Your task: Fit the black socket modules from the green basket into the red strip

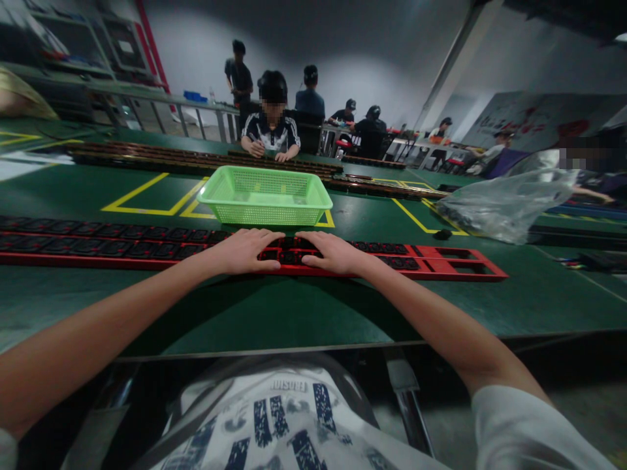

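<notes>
A long red frame [470, 262] lies across the green table, with two rows of black square parts [147, 249] set in it; two slots at its right end hold no black part. My left hand [249, 251] rests on the frame near its middle, fingers spread flat and thumb stretched toward the right. Just right of it, my right hand [330, 252] lies over the frame in the same way, thumb pointing left. A short stretch of black parts shows between the two hands. The parts directly under my palms are hidden.
A light green basket [269, 212] stands behind my hands. A clear plastic bag [504, 202] with dark contents lies at the right. Long brown strips [161, 156] cross the table farther back. A person [271, 124] sits opposite; several others are beyond.
</notes>
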Available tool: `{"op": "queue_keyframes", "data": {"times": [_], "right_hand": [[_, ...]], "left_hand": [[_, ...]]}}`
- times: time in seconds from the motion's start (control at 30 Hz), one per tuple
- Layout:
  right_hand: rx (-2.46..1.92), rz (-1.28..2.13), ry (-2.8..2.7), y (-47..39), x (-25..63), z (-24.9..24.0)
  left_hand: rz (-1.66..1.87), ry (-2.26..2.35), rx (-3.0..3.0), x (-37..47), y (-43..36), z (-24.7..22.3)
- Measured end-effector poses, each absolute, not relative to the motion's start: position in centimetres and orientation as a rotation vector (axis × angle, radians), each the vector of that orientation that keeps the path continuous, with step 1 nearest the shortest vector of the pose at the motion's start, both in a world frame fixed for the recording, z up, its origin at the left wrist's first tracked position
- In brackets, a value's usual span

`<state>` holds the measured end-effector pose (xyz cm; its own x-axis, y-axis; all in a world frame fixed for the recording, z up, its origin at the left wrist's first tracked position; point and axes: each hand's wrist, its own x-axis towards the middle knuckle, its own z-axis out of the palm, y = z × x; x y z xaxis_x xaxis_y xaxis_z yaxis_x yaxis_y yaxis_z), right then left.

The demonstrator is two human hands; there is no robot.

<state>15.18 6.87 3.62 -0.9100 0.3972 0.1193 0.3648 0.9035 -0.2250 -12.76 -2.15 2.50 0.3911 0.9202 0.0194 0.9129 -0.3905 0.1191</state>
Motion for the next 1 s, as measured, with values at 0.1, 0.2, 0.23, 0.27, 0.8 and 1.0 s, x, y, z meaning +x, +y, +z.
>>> {"op": "queue_keyframes", "data": {"times": [0.1, 0.2, 0.23, 0.27, 0.8, 1.0], "right_hand": [[-0.555, 0.305, -2.912, 6.87, 15.15, 3.61], [-0.56, 0.309, -2.905, 6.84, 15.15, 3.65], [-0.58, 0.306, -2.899, 6.82, 15.15, 3.68], [-0.593, 0.306, -2.898, 6.79, 15.15, 3.71], [-0.591, 0.306, -2.897, 6.63, 15.15, 3.83], [-0.582, 0.325, -2.902, 6.73, 15.09, 3.71]], "left_hand": [[0.127, 1.682, 2.552, -12.73, -2.21, 2.55], [0.117, 1.687, 2.553, -12.73, -2.23, 2.56], [0.126, 1.688, 2.546, -12.74, -2.21, 2.55], [0.136, 1.685, 2.538, -12.76, -2.19, 2.53], [0.145, 1.651, 2.52, -12.83, -2.1, 2.66], [0.158, 1.641, 2.527, -12.8, -2.17, 2.64]]}}
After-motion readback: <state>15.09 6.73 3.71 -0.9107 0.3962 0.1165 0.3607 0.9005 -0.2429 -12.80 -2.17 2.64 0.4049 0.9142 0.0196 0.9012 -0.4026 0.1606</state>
